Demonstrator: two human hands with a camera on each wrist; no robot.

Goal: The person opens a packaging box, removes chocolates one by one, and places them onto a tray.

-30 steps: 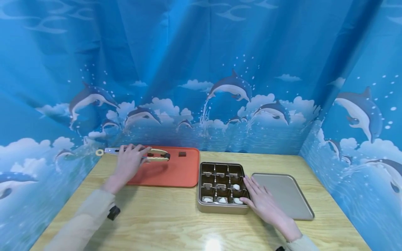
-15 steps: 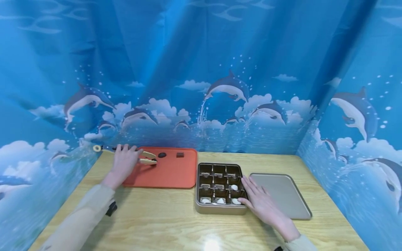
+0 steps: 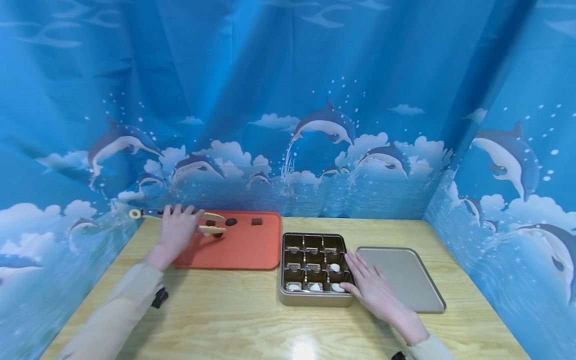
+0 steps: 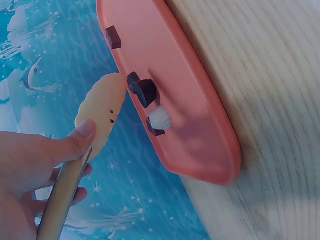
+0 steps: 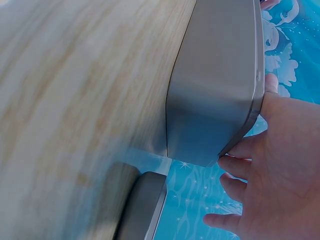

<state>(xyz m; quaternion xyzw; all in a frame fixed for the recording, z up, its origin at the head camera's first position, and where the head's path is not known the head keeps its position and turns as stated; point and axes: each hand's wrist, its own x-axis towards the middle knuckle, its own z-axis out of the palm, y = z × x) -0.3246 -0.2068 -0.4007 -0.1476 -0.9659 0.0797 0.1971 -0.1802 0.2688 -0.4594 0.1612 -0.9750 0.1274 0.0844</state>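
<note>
My left hand (image 3: 174, 230) grips cream-tipped tongs (image 3: 211, 229) over the left part of the red tray (image 3: 252, 257). The tong arms stand apart, with a dark piece (image 3: 218, 234) right by the lower arm. A dark oval piece (image 3: 231, 222) lies just beyond the tips, and farther right a dark square piece (image 3: 256, 221). In the left wrist view a white shell-shaped piece (image 4: 160, 119) shows among dark ones on the tray. My right hand (image 3: 375, 292) rests with extended fingers against the right rim of a bronze tin (image 3: 315, 300).
Inside the tin a brown insert divides it into several compartments; white pieces (image 3: 335, 267) sit in some near the front and right. A flat metal lid (image 3: 405, 275) lies right of the tin, partly behind my right hand. A dolphin-print curtain (image 3: 270, 125) rises behind the wooden table (image 3: 225, 315).
The tongs have shifted left over the tray, and the dark oval piece their tips overlapped now shows clear of them. My right hand has stayed at the tin.
</note>
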